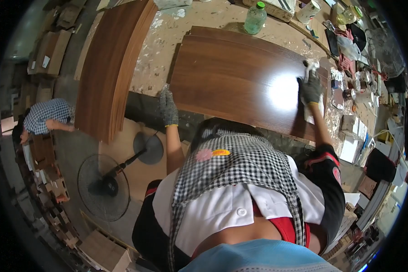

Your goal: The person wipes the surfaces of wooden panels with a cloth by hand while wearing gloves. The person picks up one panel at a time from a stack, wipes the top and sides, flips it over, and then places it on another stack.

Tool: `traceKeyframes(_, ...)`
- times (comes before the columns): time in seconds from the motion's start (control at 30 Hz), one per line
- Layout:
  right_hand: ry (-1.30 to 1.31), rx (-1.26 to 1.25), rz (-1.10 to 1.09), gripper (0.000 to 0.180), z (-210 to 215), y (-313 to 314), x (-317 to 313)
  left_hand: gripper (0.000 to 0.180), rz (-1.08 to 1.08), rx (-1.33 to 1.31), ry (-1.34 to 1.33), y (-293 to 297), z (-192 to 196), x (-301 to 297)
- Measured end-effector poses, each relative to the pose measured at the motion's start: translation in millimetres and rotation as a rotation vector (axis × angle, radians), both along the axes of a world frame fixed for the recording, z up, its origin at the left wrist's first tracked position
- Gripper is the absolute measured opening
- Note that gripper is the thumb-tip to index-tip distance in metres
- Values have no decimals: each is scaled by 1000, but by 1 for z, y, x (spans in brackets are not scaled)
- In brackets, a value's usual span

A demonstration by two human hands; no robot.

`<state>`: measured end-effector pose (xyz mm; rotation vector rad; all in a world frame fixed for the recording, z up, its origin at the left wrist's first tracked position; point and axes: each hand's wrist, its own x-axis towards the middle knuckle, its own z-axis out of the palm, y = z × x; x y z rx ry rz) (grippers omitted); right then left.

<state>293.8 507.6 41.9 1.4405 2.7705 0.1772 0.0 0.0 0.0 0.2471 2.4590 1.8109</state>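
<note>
A dark brown wood panel [226,72] with a glossy face lies on the worktable in front of me, on top of at least one more panel. My left hand [168,108], in a grey knit glove, is at the panel's near left corner with its fingers stretched out. Near the panel's right end, my right hand [310,90], in a similar dark glove, presses a whitish rag [311,68] to the surface. Part of the rag is hidden under the hand. A bright reflection lies on the panel just left of that hand.
A stack of brown panels [111,68] stands to the left. Beyond my panel are a green-capped bottle [255,19] and a white cup [308,12]. Jars and cans [365,86] crowd the right. A standing fan [105,186] and a bent-over person [47,118] are at left.
</note>
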Motion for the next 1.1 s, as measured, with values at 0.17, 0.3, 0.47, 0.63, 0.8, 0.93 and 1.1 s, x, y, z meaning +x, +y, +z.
traceKeyframes(0.17, 254, 1, 431, 62, -13, -81, -205, 45, -87, -48, -73, 4, 8, -6)
traceKeyframes(0.3, 440, 102, 750, 66, -8, -234, -340, 56, -16, -216, 98, 16, 12, -12)
traceKeyframes(0.47, -106, -720, 1363, 28, 65, -406, -304, 61, 272, -538, 517, -41, 52, -3)
traceKeyframes(0.63, 597, -1332, 868, 31, 66, -342, -297, 49, 340, -360, 464, -85, 80, 9)
traceKeyframes(0.8, 71, -563, 951, 33, 98, -303, -307, 49, 183, -307, 83, -33, 24, 19)
traceKeyframes(0.93, 530, -169, 1097, 45, 22, -234, -244, 46, 70, -422, 207, -25, -21, -4)
traceKeyframes(1.1, 262, -124, 285, 33, -7, -8, -57, 45, -40, -493, 137, -20, -24, 2)
